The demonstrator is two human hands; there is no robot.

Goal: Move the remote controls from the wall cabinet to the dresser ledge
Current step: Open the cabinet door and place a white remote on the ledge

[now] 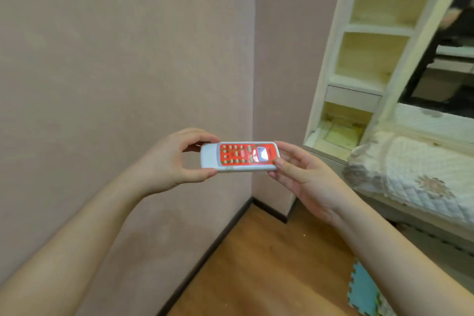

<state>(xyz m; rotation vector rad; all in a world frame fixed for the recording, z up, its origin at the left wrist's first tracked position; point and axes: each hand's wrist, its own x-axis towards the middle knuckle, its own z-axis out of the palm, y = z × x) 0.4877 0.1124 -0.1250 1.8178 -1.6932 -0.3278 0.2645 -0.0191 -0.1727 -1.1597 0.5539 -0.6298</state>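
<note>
Both hands hold one remote control in mid-air, lying crosswise with its button face up. At its 9 o'clock end the left hand has its grip pinched on the white end, fingers curled over the far edge and thumb under the near edge. At the 3 o'clock end the right hand grips the other end, thumb on the near corner and fingers behind the far side. The remote is white with a red-orange key panel, pale buttons and a small lit screen towards the right end.

Behind the remote, from 9 to 12 o'clock, stands a plain pinkish wall, meeting a second wall at a corner directly beyond the remote. A dark skirting board runs along the foot of both walls, and a wooden floor fills the space at 6 o'clock between the forearms.

At 1 to 2 o'clock rises a cream shelf unit with open compartments stacked one above another and a small drawer below them; the lowest nook holds something pale that is too blurred to name. Just right of it, at 3 o'clock, a quilted floral cloth covers a ledge, near the right hand but apart from it. A dark pane sits above the cloth. At 5 o'clock a blue foam mat tile lies on the floor beneath the right forearm.
</note>
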